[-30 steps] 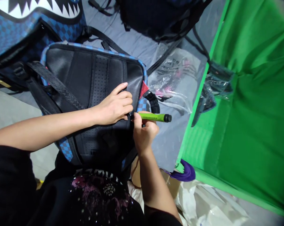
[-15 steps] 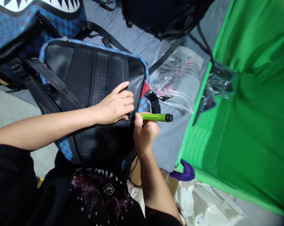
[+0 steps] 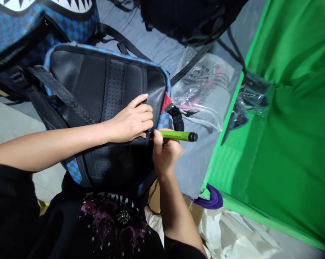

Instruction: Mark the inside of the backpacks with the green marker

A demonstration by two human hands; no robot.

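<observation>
Green cloth point(image 3: 292, 144) fills the frame's right side, beside a grey sheet point(image 3: 192, 169). Left of centre lies a black bag point(image 3: 94, 82), padded side up. Near mid-frame the left hand point(image 3: 135, 120) rests on it, fingers bent; whether its grip pinches the bag is unclear. Just right, the right hand point(image 3: 166, 149) has its grip closed around a green pen point(image 3: 175, 135), black end pointing right.

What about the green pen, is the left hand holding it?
No, the right hand grips the green pen; the left hand rests on the backpack.
</observation>
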